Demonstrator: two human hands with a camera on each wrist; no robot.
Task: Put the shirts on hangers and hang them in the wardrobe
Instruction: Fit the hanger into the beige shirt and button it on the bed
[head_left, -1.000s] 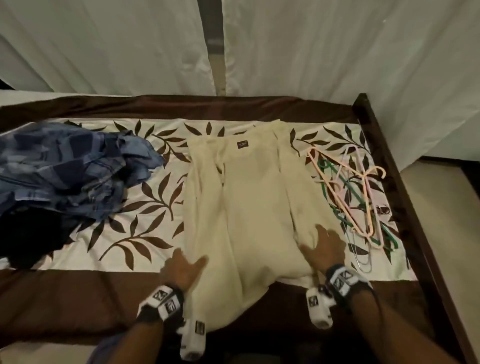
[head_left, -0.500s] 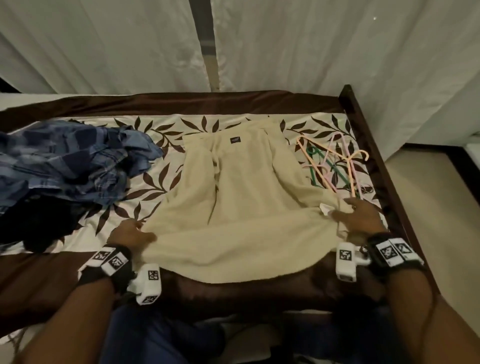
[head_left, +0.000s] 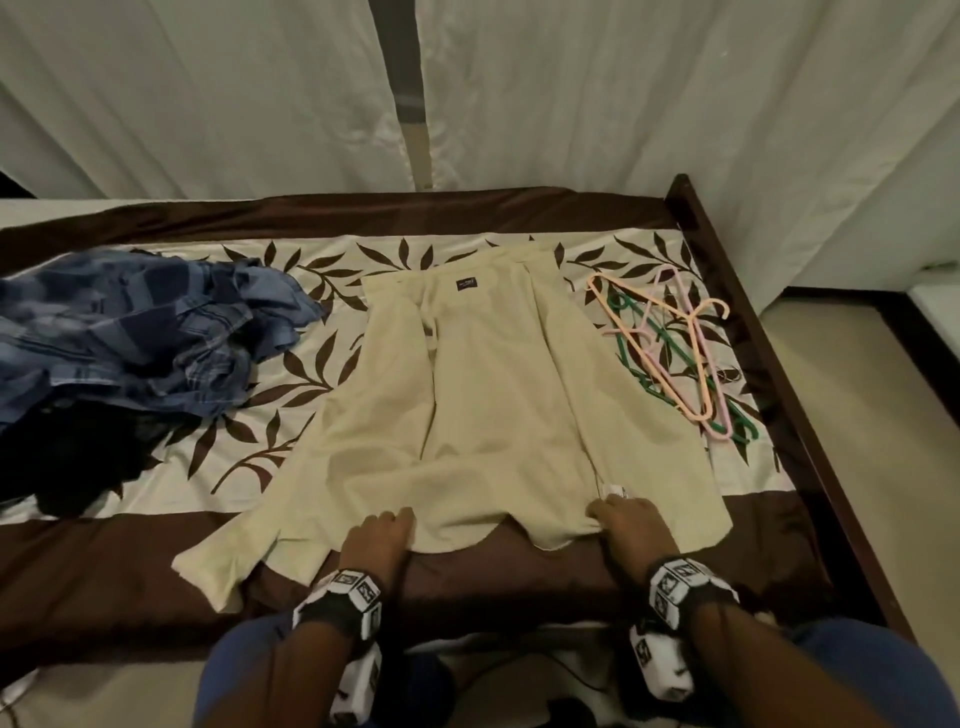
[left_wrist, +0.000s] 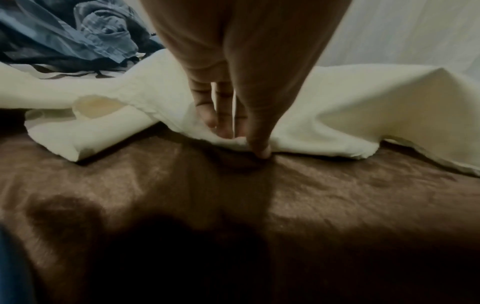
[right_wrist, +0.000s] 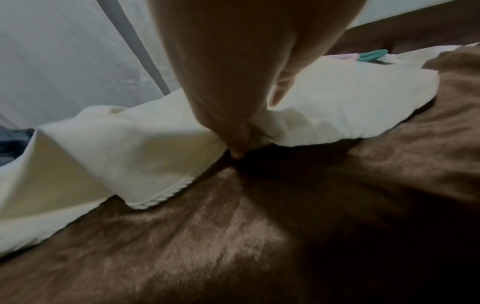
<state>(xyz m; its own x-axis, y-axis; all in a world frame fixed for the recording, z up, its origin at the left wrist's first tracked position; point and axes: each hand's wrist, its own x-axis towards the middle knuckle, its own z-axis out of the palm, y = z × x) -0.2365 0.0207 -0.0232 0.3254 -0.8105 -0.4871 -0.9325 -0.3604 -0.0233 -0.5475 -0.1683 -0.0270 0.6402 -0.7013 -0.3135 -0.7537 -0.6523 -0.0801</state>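
Cream shirt (head_left: 498, 405) spread flat on the bed (head_left: 104, 571), collar end away, hem near the front edge over the brown band of the cover. Small dark label near the collar. One sleeve trailing off toward the front left.

Left hand (head_left: 376, 538) at the hem, left of middle: thumb under the edge and fingers (left_wrist: 207, 115) on top, pinching the cloth, as seen from the left wrist. Right hand (head_left: 631, 530) at the hem further right, thumb and fingers gathered on a fold of the cream cloth, pinching it too; a small white tag just beyond the knuckles. Hem lifted into soft ridges beside each hand in the wrist views.

Bundle of plastic hangers (head_left: 670, 348), peach, pink and green, lying on the leaf-print cover just right of the shirt, near the dark wooden bed frame (head_left: 737, 322). Heap of blue checked clothes (head_left: 135, 332) on the left of the bed, apart from the shirt, with something black (head_left: 78, 457) piled in front of it. Pale curtains (head_left: 208, 93) hanging behind the bed. Wardrobe out of sight.
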